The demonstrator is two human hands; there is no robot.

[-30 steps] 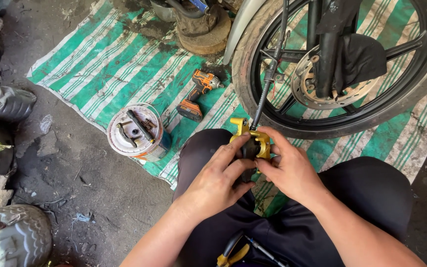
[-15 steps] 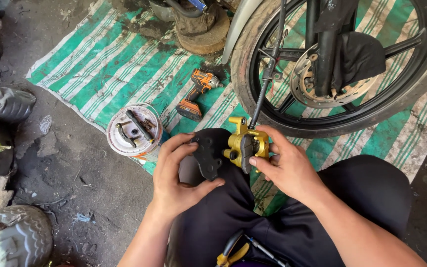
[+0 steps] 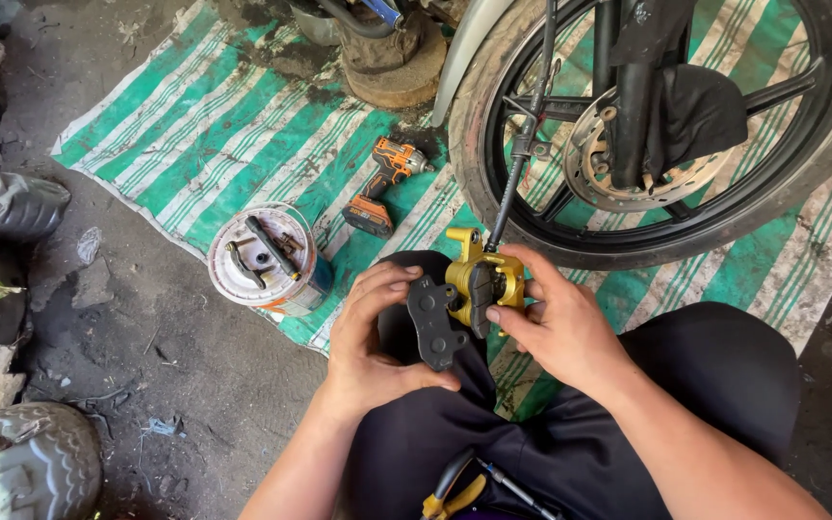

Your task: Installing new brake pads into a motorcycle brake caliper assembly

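Both bare forearms are reaching in from the bottom of the frame and converging over the person's dark-trousered lap. The left hand point(image 3: 370, 337) is curling palm-inward, its fingers point(image 3: 389, 286) bending over the top and its thumb pressing from below in a closed grip. The right hand point(image 3: 559, 323) is mirroring it from the opposite side, fingers wrapping from above, thumb tucking underneath, the wrist angling down toward the lower right.
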